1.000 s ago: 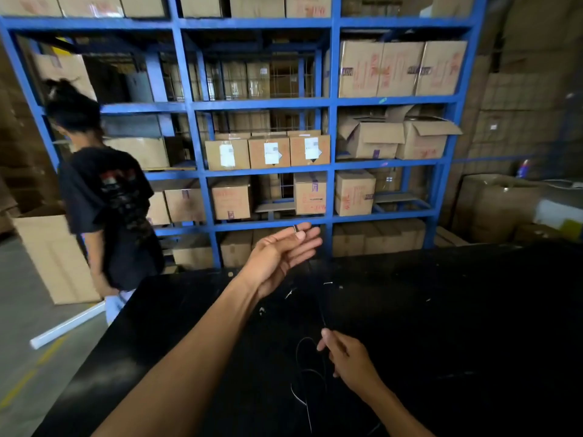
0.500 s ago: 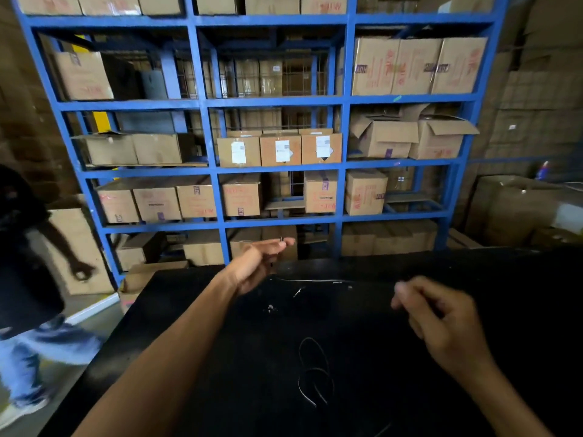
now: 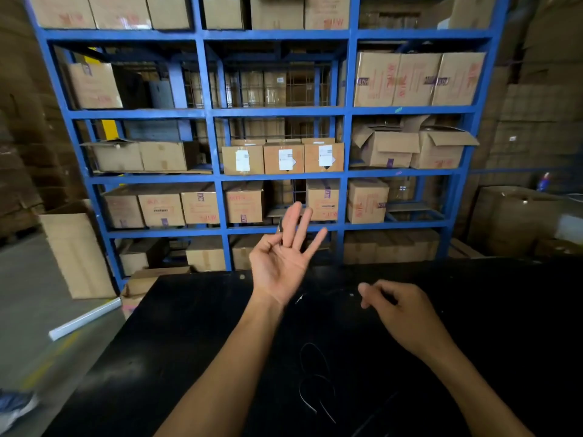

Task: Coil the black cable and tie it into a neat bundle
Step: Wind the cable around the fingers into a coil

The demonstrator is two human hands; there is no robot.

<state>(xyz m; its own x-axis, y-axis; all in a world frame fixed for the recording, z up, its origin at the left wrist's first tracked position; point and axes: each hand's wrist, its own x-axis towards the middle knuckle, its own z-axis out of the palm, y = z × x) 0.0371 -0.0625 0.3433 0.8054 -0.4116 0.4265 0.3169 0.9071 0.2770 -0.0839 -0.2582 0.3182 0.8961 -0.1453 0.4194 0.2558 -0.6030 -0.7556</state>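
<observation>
A thin black cable (image 3: pixel 312 373) lies in loose loops on the black table (image 3: pixel 189 342), near its front between my forearms. My left hand (image 3: pixel 284 260) is raised over the table's far edge, palm up and fingers spread. Its thumb pins the cable's small plug end against the index finger. My right hand (image 3: pixel 400 310) hovers to the right at table height with its fingers curled in a pinch. A faint stretch of cable runs from it towards my left wrist. The cable is hard to trace against the dark table.
A blue steel rack (image 3: pixel 347 171) full of cardboard boxes stands right behind the table. On the floor at the left are a big cardboard box (image 3: pixel 75 253) and a white tube (image 3: pixel 85 320). Another person's shoe (image 3: pixel 15 405) shows at the lower left.
My left hand rose and turned palm up with fingers spread. My right hand went from the table's loops up and right, then drew back towards the left hand. The other person walked off left.
</observation>
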